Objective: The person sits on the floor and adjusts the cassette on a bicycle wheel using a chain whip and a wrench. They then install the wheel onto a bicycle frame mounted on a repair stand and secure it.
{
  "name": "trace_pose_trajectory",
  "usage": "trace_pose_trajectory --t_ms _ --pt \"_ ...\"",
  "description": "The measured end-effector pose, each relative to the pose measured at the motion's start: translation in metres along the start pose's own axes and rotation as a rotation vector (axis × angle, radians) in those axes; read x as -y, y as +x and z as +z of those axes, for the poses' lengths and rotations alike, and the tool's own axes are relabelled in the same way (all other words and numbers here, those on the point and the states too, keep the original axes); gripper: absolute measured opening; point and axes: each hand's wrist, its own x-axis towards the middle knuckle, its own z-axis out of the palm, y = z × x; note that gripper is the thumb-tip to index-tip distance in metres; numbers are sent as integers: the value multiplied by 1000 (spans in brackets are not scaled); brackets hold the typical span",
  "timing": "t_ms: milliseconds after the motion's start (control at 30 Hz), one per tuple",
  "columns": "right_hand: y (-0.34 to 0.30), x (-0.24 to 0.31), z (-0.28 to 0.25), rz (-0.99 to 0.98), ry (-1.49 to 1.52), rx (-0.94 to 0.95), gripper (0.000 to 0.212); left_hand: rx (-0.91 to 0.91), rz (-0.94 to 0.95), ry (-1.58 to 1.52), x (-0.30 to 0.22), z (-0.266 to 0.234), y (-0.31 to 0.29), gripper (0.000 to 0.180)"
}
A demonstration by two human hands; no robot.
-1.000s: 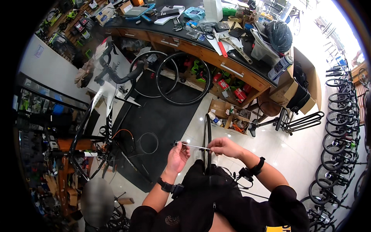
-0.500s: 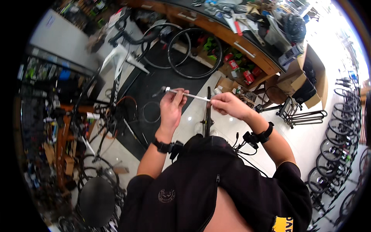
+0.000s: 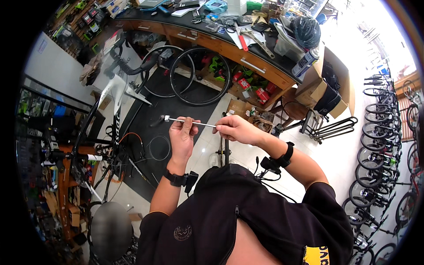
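A slim silver quick-release skewer [image 3: 206,124] is held nearly level in front of my chest, across both hands. At its left end are a metal nut-like head and a dark lever, which is blurred against the black mat. My left hand [image 3: 181,138] is closed around the shaft near that head, thumb and fingers pinching it. My right hand [image 3: 240,130] pinches the other end between thumb and fingertips, so the tip itself is hidden. Below the hands, a dark narrow bicycle part [image 3: 226,150] stands near my shoes.
A white and black bicycle frame [image 3: 115,95] stands at the left. Two wheels, the nearer one a black-rimmed wheel [image 3: 173,81], lean by the cluttered workbench [image 3: 221,42]. A black mat [image 3: 145,168] lies below. A cardboard box [image 3: 346,95] and parked bicycles [image 3: 373,154] are at right.
The whole view has shifted, showing more of the bench top. My hands still hold the skewer, and the right fingers have changed slightly on its end.
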Motion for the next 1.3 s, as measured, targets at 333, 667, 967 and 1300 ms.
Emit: trace_pose_trajectory --t_ms 333,667,967,1300 --pt "6 -3 -2 -1 90 -51 27 -4 -71 -51 4 9 7 15" --pt "8 -2 -2 14 -61 -131 27 -45 -112 11 -2 16 5 12" --pt "15 -18 -1 8 -76 -186 26 -41 -118 -47 10 1 11 16" --pt "38 -132 -6 218 -50 -152 26 -285 -380 -157 69 -74 -9 20"
